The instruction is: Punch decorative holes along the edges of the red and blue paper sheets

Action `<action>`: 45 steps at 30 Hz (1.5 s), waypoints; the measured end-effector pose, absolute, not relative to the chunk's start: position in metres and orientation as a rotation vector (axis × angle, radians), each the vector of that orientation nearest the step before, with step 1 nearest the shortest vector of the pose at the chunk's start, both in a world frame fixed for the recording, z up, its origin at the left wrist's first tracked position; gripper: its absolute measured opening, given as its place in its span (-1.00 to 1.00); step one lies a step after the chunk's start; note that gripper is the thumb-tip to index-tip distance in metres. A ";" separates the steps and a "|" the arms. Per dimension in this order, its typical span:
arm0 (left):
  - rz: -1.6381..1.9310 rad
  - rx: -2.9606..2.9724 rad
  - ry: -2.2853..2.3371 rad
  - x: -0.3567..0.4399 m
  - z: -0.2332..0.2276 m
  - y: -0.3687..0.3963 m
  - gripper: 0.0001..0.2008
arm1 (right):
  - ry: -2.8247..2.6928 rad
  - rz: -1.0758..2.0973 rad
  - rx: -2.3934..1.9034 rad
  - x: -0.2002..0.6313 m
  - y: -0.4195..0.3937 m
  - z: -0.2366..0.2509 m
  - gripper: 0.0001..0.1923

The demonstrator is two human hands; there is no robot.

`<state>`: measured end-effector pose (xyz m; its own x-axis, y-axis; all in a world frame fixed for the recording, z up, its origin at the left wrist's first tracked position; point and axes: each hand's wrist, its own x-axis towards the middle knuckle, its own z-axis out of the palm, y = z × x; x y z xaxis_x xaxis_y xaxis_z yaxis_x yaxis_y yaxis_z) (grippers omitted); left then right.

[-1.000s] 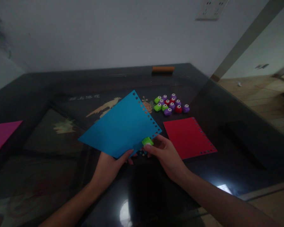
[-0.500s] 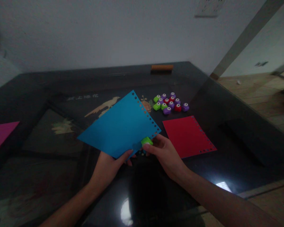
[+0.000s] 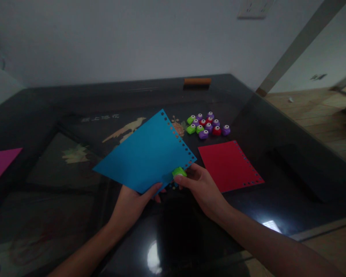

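Blue sheet pinched left, green punch gripped right at its lower right edge

Blue sheet mid-frame, turned cornerwise. Left hand, lower centre: nearly closed on the sheet's bottom corner, thumb on top, fingers underneath. Right hand, right of centre: curled around the green punch, thumb on its pale button, other fingers mostly hidden behind. Punch sits on the sheet's lower right edge; can't tell if the button is pressed down.

Cut-outs run down the upper right edge, star-shaped where legible, and a few round the right corner onto the lower right edge. Small paper bits on the dark table just below the punch.

Doing it well, my read: seat the paper fully in the punch slot so each cut keeps the same margin as the finished row. Square the punch to the edge before pressing; a tilted one would likely skew the shape. Leave a gap matching the others, since overlapping cuts could tear the strip between. Press straight down with the thumb, release fully, then slide, or the paper may snag. Left pinch: firm, close to the cut, no bending of the corner.

Others: red sheet right of centre, cut-outs along its right and bottom edges; cluster of punches above it; pink sheet at the left border.
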<state>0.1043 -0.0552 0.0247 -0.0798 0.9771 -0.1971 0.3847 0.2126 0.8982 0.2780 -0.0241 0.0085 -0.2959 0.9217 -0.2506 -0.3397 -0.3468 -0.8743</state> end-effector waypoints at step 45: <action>0.852 1.420 1.624 0.102 0.021 -0.058 -0.75 | -0.898 1.791 -0.899 0.276 -0.024 0.010 -0.71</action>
